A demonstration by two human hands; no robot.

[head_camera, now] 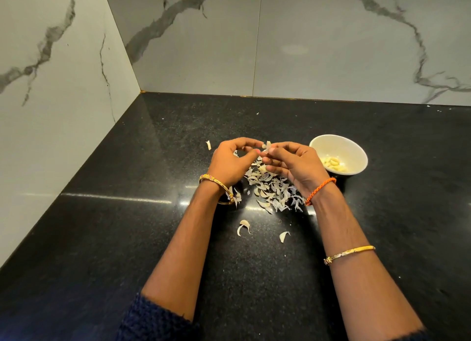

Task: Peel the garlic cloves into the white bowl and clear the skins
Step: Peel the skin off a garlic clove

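My left hand and my right hand meet fingertip to fingertip above the counter and pinch a small garlic clove between them. Under and in front of the hands lies a pile of papery garlic skins. The white bowl stands just right of my right hand, tilted toward me, with several peeled cloves in it.
The black granite counter meets marble walls at the left and back. Loose skin pieces lie nearer me, and one sits left of the hands. A dark object shows under the bowl.
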